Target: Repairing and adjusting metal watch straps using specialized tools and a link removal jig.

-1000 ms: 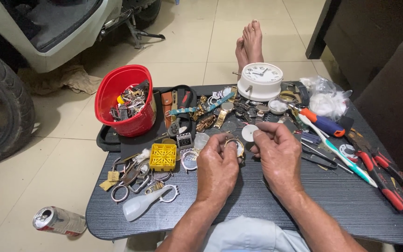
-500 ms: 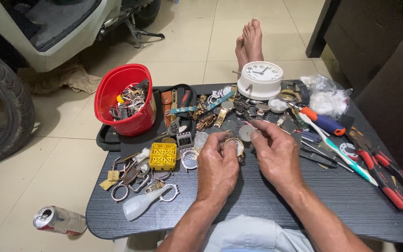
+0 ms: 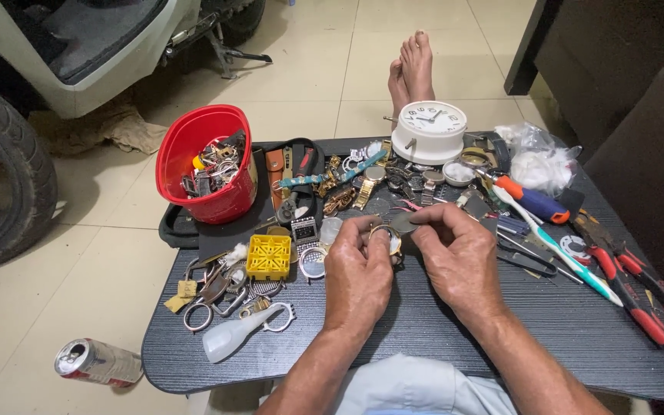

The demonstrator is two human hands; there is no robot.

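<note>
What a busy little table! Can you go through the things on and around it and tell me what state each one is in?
Left hand: fingers pinching a round gold watch case.
Right hand: fingertips holding a small dark disc beside the case.
Red bucket: upright, open, filled with metal parts.
White clock: lying face up.
Yellow grid block: lying flat.
Red-handled pliers: lying down, unused.
Drink can: on its side on the floor.

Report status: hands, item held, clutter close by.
Left hand pinching gold watch case. Right hand fingers on dark round disc. Loose watches just beyond.
</note>
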